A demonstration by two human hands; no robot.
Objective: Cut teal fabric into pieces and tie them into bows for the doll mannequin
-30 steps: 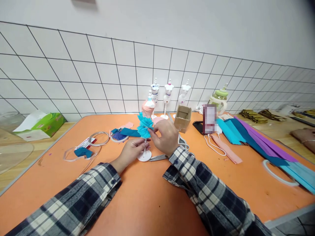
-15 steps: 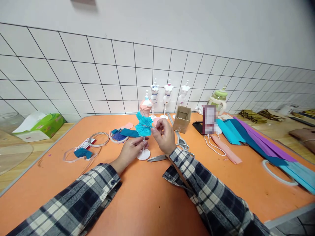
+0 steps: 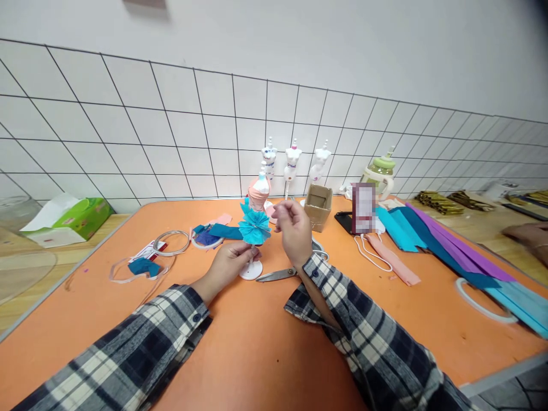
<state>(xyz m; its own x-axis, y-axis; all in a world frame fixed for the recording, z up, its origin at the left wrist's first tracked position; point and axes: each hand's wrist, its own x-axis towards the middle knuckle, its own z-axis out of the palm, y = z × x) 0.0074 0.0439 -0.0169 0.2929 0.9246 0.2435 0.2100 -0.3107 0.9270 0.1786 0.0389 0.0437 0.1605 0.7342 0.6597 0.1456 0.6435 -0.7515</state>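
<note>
Mannequin [image 3: 258,188] stands upright on table [image 3: 257,342], long axis 12–6, ruffle [image 3: 254,226] at its waist. Our left hand [image 3: 226,265] grips its stem from 7 o'clock. Our right hand [image 3: 296,231] sits just beside at 3 o'clock, fingertips pinched shut; on what, we cannot tell.

Left hand [image 3: 226,264] holds mannequin stand [image 3: 251,270]; right hand [image 3: 295,231] beside blue skirt [image 3: 254,225].

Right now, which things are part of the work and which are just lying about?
In use: small mannequin, blue paper skirt, left hand gripping its stand, right hand pinched beside the skirt.
Lying about: scissors, cardboard box, paper strips, tissue box, three other mannequins.
</note>
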